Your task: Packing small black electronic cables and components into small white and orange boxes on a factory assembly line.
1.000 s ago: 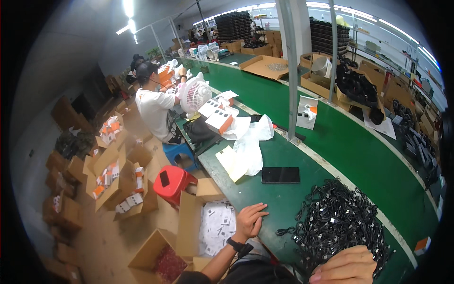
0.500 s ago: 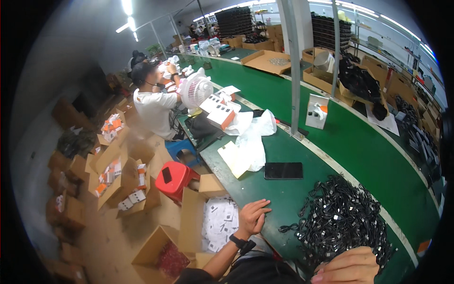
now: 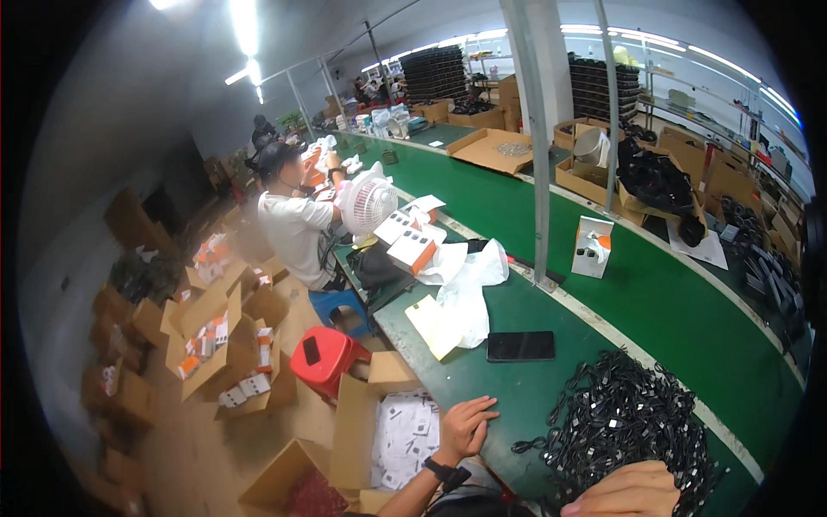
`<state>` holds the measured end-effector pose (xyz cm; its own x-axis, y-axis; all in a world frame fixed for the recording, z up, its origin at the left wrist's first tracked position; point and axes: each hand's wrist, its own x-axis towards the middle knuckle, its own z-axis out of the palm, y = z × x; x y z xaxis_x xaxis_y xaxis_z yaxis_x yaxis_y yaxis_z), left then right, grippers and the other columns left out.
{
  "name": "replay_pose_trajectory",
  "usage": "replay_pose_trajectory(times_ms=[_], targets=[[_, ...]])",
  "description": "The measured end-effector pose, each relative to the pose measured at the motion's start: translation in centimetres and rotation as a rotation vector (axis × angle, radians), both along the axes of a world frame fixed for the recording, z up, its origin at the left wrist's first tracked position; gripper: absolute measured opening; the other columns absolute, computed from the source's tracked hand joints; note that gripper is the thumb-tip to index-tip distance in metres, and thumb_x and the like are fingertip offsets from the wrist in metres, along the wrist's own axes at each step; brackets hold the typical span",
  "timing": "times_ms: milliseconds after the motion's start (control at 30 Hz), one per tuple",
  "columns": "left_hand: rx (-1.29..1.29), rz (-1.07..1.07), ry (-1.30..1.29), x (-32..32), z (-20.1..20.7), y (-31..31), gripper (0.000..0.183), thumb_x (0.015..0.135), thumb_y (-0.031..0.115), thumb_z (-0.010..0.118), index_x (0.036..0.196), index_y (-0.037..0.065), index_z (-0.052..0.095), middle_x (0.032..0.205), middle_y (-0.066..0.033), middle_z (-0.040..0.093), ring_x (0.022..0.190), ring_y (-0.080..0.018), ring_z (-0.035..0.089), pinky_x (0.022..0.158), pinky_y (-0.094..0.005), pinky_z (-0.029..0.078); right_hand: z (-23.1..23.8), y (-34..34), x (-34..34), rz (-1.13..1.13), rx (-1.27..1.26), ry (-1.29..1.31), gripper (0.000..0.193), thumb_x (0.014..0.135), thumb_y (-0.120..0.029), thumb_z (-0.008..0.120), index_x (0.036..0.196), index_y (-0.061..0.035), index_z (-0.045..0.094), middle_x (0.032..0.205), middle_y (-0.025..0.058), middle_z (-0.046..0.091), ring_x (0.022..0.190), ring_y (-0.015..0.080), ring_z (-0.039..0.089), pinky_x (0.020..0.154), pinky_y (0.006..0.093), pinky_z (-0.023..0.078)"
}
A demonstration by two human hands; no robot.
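Note:
My left hand (image 3: 466, 430), with a dark band on its wrist, rests at the near edge of the green worktable (image 3: 508, 388), fingers stretched out and holding nothing. At the lower edge of the picture, my right hand (image 3: 627, 491) lies against the near side of a heap of black cables (image 3: 633, 422). Its fingers reach to the left, loosely extended, and I see nothing in them; the tips are partly cut off. Beyond both hands lies a black phone (image 3: 520, 346). Next to it are a pale yellow sheet (image 3: 432, 327) and a white plastic bag (image 3: 469, 297).
Small printed boxes (image 3: 412, 250) and a white fan (image 3: 370, 205) stand farther along the table, near a seated co-worker (image 3: 293, 224). An open box (image 3: 592, 247) stands on the green belt (image 3: 663, 310). Left of the table are a red stool (image 3: 332, 358) and open cartons (image 3: 353, 422).
The view has tilted up a little, so the table and its things sit lower in the picture. Both hands stay in nearly the same places.

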<state>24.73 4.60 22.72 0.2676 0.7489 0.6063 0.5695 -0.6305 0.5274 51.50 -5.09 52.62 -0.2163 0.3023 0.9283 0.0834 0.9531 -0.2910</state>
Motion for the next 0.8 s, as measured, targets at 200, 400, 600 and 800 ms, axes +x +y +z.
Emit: replay_pose_trajectory(times_ms=[200,400,600,800], targets=[[-0.013,0.010,-0.025,0.4,0.2,0.2,0.027,0.089,0.006,0.061,0.105,0.006,0.083,0.129,-0.0127,0.079,0.125,-0.0341,0.072,0.099,-0.0462,0.056,-0.1,0.5,0.3,-0.047,-0.027,0.071,0.030,0.103,-0.018,0.066,0.090,0.0055,0.078,0.080,0.0156,0.078,0.061,0.0248,0.073,0.054,0.0319,0.058],[-0.039,0.023,0.023,0.7,0.3,0.0,0.028,0.086,0.007,0.060,0.101,0.006,0.083,0.125,-0.0147,0.080,0.123,-0.0348,0.074,0.097,-0.0458,0.056,-1.0,2.1,3.1,-0.120,-0.159,0.200,0.034,0.105,-0.019,0.064,0.090,0.0092,0.076,0.076,0.0187,0.075,0.059,0.0269,0.072,0.053,0.0342,0.060],[0.000,0.004,0.022,1.4,-0.1,1.2,0.030,0.092,0.016,0.056,0.098,0.004,0.083,0.118,-0.0172,0.082,0.116,-0.0361,0.077,0.093,-0.0449,0.057,-2.5,4.4,5.4,-0.300,-0.336,0.529,0.048,0.112,-0.029,0.055,0.080,0.0035,0.068,0.066,0.0164,0.069,0.047,0.0234,0.062,0.044,0.0328,0.050],[-0.043,0.038,0.111,1.2,0.8,1.3,0.036,0.096,0.023,0.053,0.095,0.004,0.083,0.116,-0.0176,0.082,0.114,-0.0357,0.077,0.091,-0.0445,0.057,-3.8,6.0,8.0,-0.176,-0.504,0.531,0.042,0.116,-0.036,0.052,0.091,-0.0037,0.063,0.078,0.0114,0.068,0.056,0.0201,0.061,0.047,0.0310,0.047]])
